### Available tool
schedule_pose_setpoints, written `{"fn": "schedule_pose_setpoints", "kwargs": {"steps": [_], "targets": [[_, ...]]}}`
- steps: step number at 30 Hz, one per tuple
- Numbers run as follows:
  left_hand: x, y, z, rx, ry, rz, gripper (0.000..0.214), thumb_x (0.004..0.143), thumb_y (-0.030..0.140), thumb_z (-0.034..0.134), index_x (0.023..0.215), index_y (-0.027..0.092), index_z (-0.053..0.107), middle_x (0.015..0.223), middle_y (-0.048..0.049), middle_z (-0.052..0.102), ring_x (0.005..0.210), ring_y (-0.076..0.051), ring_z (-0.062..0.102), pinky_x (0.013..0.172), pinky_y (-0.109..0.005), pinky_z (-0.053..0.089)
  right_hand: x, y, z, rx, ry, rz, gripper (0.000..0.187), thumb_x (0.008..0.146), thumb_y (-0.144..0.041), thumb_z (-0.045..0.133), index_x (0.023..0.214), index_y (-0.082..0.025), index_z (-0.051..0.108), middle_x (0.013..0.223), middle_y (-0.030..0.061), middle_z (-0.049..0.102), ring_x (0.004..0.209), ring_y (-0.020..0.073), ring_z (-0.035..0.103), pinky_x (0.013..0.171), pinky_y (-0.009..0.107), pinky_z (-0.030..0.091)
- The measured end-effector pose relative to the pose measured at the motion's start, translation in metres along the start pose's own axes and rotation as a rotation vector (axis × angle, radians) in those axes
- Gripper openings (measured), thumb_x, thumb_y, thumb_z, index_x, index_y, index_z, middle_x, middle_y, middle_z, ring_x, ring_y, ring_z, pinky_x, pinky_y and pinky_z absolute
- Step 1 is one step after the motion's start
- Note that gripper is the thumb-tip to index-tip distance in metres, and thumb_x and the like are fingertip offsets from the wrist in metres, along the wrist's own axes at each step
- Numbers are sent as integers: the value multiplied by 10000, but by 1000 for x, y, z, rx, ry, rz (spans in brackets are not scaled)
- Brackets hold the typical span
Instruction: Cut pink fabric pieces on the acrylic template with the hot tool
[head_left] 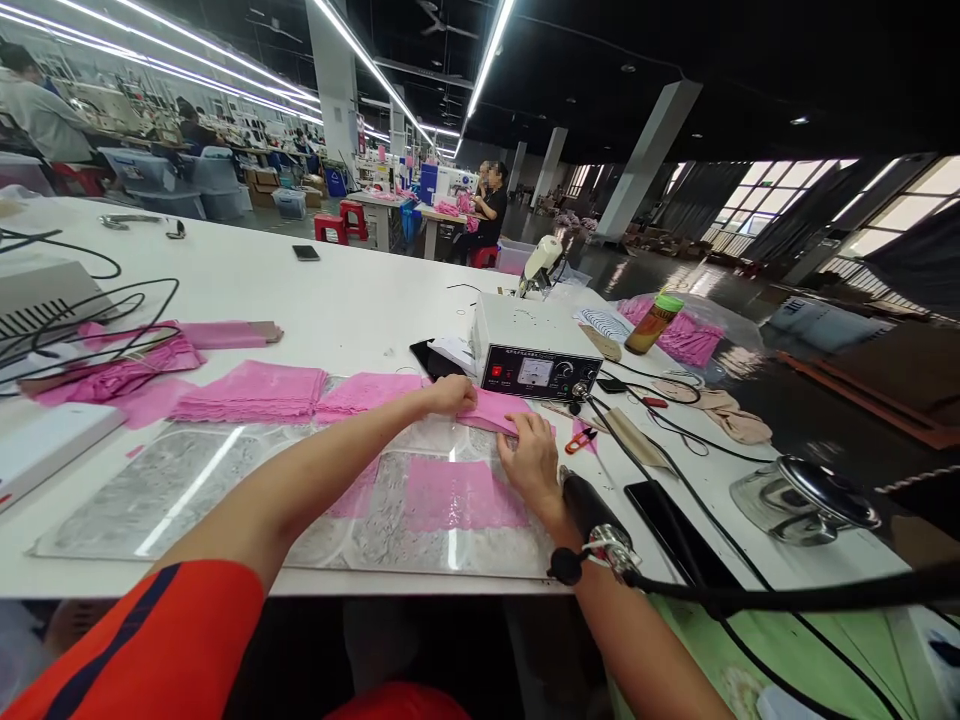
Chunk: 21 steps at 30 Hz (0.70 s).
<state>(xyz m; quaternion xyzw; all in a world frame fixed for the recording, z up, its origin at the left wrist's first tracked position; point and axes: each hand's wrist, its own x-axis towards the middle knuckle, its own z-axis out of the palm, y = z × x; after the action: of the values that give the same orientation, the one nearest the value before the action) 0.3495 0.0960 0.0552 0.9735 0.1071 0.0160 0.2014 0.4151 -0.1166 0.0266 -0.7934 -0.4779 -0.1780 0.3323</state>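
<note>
My left hand [452, 394] reaches across the table and is closed on the far edge of a small stack of pink fabric pieces [496, 410] just in front of a white control box [534, 358]. My right hand [531, 462] rests on the near edge of the same stack, fingers curled on the cloth. A piece of pink lace [461, 495] lies flat on the clear glass plate [187, 500] below both hands. A black hand tool [596, 520] with a cable lies beside my right wrist.
Pink fabric stacks [251, 392] lie left on the white table [315, 290]. Small orange scissors [580, 440], a dark phone [675, 535], a green-capped bottle [654, 322], a metal lidded dish [802, 500] and cables sit right. A person sits at distant sewing tables [491, 210].
</note>
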Motion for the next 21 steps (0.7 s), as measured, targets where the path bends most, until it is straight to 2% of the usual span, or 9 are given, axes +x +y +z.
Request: {"fn": "schedule_pose_setpoints", "kwargs": {"steps": [2,4,7,11,16,19,21], "targets": [[1,1,-3,13,-4,12,344,946,353,590,1222,149,569,1215,-92,592,1039,-228,615,872,-425,547,5,3,3,-70,2,-4,274,810,-207,563,1066,-178,656,1057,118,637,978,252,522,854,383,403],[0,2,-6,35,-10,25,342,947,352,588,1222,149,568,1214,-93,592,1038,-227,615,873,-425,546,11,7,7,-94,-9,-2,216,824,-221,561,1009,-193,670,1050,109,636,971,249,512,835,372,384],[-3,6,-12,86,-17,39,343,947,351,589,1222,148,567,1210,-93,594,1032,-224,617,868,-423,549,17,12,12,-89,-19,-6,158,863,-221,514,864,-201,671,962,83,653,920,224,509,796,344,357],[-15,20,-16,183,-4,48,317,951,355,582,1187,143,583,1169,-85,609,1003,-209,623,858,-411,547,19,16,17,-74,10,-16,188,893,-222,473,850,-195,654,878,63,668,849,205,509,765,327,337],[-32,52,-1,338,171,66,446,822,469,690,1099,130,607,1143,-132,603,1103,-311,552,964,-524,419,18,16,24,-53,33,-43,207,911,-241,457,842,-187,645,820,60,671,821,201,520,770,321,332],[-35,64,9,423,274,82,256,879,297,598,1057,112,619,1097,-159,614,1063,-306,556,984,-510,362,19,17,23,-38,37,-87,199,915,-244,463,871,-180,647,846,64,678,839,202,536,793,324,340],[-36,65,11,466,310,97,171,908,184,511,991,114,643,1031,-153,631,1010,-280,573,964,-478,366,17,17,20,-29,32,-124,195,912,-227,466,906,-174,653,872,69,684,857,205,547,809,330,350]]}}
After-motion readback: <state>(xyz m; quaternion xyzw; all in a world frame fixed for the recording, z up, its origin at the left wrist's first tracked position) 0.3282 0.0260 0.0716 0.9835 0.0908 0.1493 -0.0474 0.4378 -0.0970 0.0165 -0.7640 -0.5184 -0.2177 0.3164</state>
